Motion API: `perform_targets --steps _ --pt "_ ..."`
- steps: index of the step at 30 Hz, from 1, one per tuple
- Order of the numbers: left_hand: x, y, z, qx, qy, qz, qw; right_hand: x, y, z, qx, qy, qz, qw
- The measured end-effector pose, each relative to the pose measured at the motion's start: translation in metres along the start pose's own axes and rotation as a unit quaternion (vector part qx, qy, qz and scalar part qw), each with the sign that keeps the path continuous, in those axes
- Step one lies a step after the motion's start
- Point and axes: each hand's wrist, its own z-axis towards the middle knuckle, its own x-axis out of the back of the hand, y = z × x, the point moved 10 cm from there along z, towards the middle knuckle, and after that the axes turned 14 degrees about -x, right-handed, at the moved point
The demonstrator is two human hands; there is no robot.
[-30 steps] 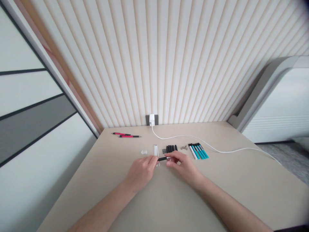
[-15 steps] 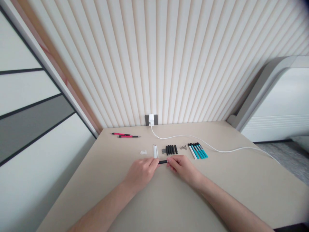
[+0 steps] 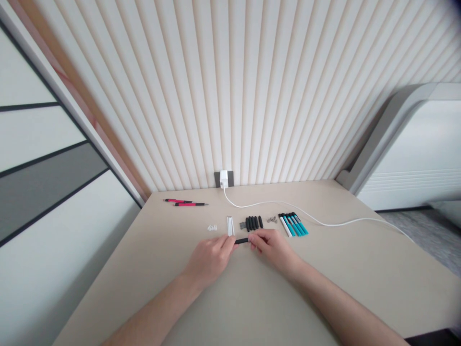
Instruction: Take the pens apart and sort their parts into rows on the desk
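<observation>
Between my hands is a short black pen grip (image 3: 241, 241), held level just above the table. My left hand (image 3: 210, 258) is closed on its left end, thumb and fingers pinched together. At the other end, my right hand (image 3: 272, 248) pinches the tip, where a small bright bit shows at the fingertips; most of that is hidden. Just beyond my left fingers lie several thin white tubes (image 3: 230, 225). Beyond my right fingers is a row of several black grips (image 3: 254, 223), with small grey pieces (image 3: 243, 225) at its left.
Small white pieces (image 3: 212, 228) lie left of the tubes. Small metal tips (image 3: 272, 219) and several teal and white pen barrels (image 3: 296, 224) are to the right. Two red-and-black pens (image 3: 189, 204) lie at the back left. A white cable (image 3: 326, 225) runs from a charger (image 3: 224, 179) across the table (image 3: 230, 302).
The whole view has shifted slightly, moving the scene a little to the left. Both hands keep their hold on the black grip, which is now slightly more tilted.
</observation>
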Motion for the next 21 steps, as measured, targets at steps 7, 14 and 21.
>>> perform_targets --steps 7,14,21 --pt "-0.007 0.001 0.001 0.01 -0.025 -0.004 1.0 0.003 -0.007 -0.001 0.028 0.019 0.036 0.999" --pt "-0.009 0.0 0.001 0.019 -0.041 -0.018 0.999 0.003 -0.003 0.0 0.023 0.026 0.009 0.999" --pt "-0.013 -0.008 -0.002 0.055 -0.066 -0.005 0.996 0.037 -0.023 -0.007 0.088 0.123 -0.079 0.985"
